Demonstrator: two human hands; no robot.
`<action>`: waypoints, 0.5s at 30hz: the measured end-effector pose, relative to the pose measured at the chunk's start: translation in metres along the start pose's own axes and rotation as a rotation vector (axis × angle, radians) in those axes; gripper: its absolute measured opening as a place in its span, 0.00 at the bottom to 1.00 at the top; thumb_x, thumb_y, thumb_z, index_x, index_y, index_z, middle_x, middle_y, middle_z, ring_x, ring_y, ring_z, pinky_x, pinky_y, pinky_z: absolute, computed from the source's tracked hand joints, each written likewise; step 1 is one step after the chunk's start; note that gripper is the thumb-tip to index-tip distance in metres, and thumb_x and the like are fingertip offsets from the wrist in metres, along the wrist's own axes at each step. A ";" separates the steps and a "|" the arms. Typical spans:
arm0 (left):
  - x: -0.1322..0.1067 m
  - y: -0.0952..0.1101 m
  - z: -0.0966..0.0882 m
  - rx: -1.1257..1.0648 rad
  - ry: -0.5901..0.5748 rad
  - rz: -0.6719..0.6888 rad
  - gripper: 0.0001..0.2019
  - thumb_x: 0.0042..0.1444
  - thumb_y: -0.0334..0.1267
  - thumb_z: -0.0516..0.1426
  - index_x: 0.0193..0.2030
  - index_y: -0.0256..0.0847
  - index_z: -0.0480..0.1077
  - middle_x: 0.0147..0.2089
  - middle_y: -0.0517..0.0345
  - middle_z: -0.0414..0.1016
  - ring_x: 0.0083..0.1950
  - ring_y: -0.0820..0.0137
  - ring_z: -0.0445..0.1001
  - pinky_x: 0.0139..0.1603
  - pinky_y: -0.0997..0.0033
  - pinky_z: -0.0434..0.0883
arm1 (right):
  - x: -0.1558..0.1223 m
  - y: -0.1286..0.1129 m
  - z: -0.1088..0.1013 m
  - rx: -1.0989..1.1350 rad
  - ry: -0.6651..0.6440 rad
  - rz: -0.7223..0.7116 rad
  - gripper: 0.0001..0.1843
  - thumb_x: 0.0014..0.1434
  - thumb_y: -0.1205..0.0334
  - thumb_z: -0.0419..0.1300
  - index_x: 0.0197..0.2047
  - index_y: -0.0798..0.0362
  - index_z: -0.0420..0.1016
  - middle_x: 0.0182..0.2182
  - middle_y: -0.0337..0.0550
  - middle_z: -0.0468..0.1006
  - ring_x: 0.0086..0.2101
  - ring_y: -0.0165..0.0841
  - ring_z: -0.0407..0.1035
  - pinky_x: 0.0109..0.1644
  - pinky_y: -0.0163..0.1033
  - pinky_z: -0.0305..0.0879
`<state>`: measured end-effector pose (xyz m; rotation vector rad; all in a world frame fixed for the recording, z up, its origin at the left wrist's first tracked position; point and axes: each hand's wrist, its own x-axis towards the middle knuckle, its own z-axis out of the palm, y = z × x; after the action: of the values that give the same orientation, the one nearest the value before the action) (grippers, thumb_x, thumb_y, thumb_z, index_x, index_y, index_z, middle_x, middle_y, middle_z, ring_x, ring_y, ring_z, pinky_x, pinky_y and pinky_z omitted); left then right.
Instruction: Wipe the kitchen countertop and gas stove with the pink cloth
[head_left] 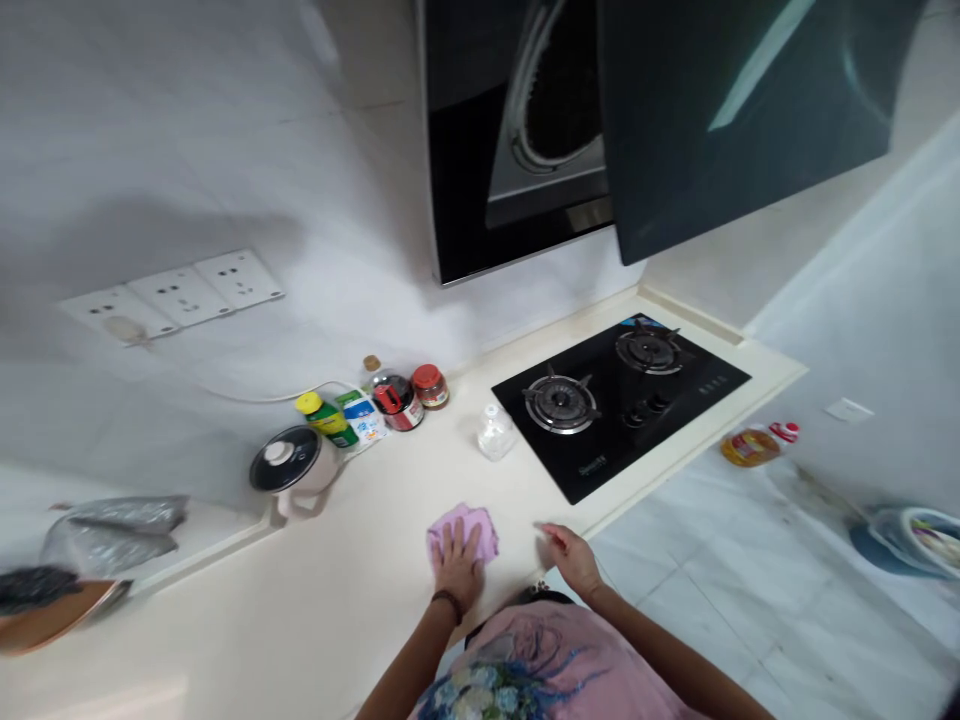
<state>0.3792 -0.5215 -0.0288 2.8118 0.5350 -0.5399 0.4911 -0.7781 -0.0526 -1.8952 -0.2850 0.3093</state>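
Observation:
A pink cloth (484, 535) lies on the pale countertop (345, 600). My left hand (459, 572) rests flat on top of it, its fingers spread, and a dark bracelet circles the wrist. Near the counter's front edge, my right hand (574, 560) hovers to the right of the cloth. Its fingers reach out loosely toward the left, and I see nothing in them. Beyond the cloth a clear bottle (496, 435) with a white top stands beside the gas hob (600, 440).
Along the wall stand a lidded pot (300, 470), a green bottle with a yellow cap (330, 420), a dark red-labelled jar (401, 405) and a red-lidded jar (430, 387). A range hood (525, 230) hangs above. An oil bottle (754, 446) and a bucket (892, 545) are on the floor.

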 end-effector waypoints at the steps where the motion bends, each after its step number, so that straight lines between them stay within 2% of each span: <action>1: 0.005 0.020 0.007 0.004 -0.030 0.102 0.39 0.63 0.43 0.51 0.81 0.53 0.46 0.84 0.55 0.31 0.83 0.45 0.27 0.77 0.28 0.31 | 0.000 0.003 -0.008 0.004 0.014 0.009 0.20 0.60 0.52 0.56 0.50 0.46 0.84 0.50 0.46 0.85 0.48 0.40 0.79 0.59 0.48 0.74; 4: 0.019 0.065 0.027 0.014 -0.088 0.307 0.40 0.62 0.47 0.53 0.80 0.56 0.47 0.84 0.57 0.31 0.82 0.44 0.26 0.77 0.27 0.29 | -0.003 0.014 -0.032 0.017 0.060 0.040 0.21 0.60 0.50 0.56 0.50 0.46 0.84 0.50 0.45 0.85 0.47 0.40 0.79 0.57 0.47 0.75; 7: 0.032 0.085 0.033 0.017 -0.051 0.339 0.39 0.63 0.46 0.53 0.80 0.57 0.47 0.84 0.57 0.34 0.83 0.46 0.28 0.77 0.28 0.30 | -0.007 0.025 -0.054 0.026 0.102 0.078 0.22 0.60 0.49 0.56 0.51 0.47 0.84 0.48 0.45 0.86 0.42 0.39 0.79 0.52 0.46 0.77; 11: 0.053 0.082 0.014 0.060 0.039 0.207 0.35 0.67 0.42 0.49 0.80 0.59 0.46 0.84 0.59 0.38 0.83 0.51 0.31 0.78 0.32 0.35 | -0.010 0.036 -0.074 0.046 0.144 0.107 0.22 0.59 0.50 0.57 0.50 0.47 0.84 0.46 0.45 0.86 0.42 0.40 0.80 0.51 0.47 0.77; 15: 0.078 0.054 -0.022 0.126 0.126 -0.014 0.31 0.70 0.44 0.44 0.80 0.57 0.49 0.84 0.55 0.40 0.83 0.50 0.36 0.78 0.33 0.39 | -0.007 0.039 -0.082 0.072 0.165 0.116 0.22 0.59 0.47 0.58 0.49 0.47 0.85 0.46 0.45 0.86 0.43 0.41 0.79 0.52 0.47 0.76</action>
<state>0.4743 -0.5401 -0.0317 2.9788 0.5633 -0.4147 0.5152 -0.8649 -0.0618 -1.8571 -0.0527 0.2353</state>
